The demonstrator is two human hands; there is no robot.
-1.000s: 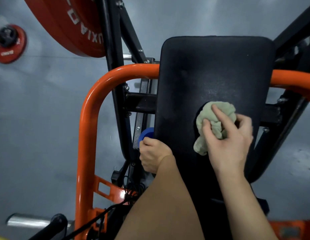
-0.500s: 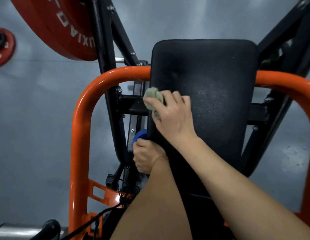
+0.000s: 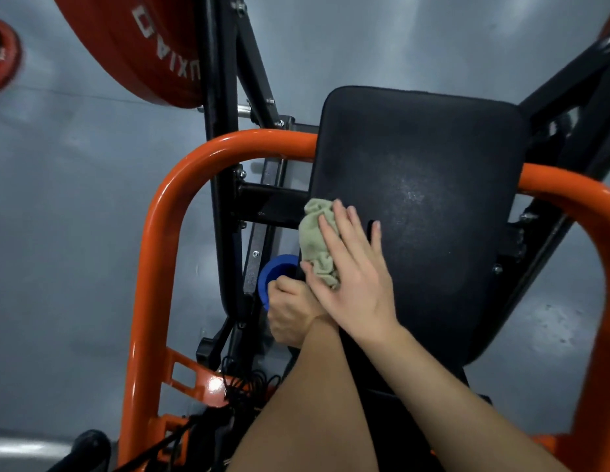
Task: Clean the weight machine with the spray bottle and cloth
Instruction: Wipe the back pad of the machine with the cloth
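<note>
**Cloth at the cushion's edge could slip away**

Head view: our right hand (image 3: 351,284), fingers flat, presses the crumpled pale-green cloth (image 3: 319,243) on the left edge of the black padded cushion (image 3: 433,199). Unpinched, it could slide into the gap. Our left hand (image 3: 290,315) curls round a blue round-topped bottle (image 3: 274,270), likely the sprayer, just beside. The orange steel tube frame (image 3: 154,250) and tangled black cables (image 3: 242,386) crowd that side, with a red weight plate (image 3: 126,39) beyond.

Two hands (image 3: 290,311) (image 3: 354,284), one cloth (image 3: 315,233), one spray bottle (image 3: 273,270), one pad (image 3: 433,165), two red plates (image 3: 133,39) (image 3: 4,52).
</note>
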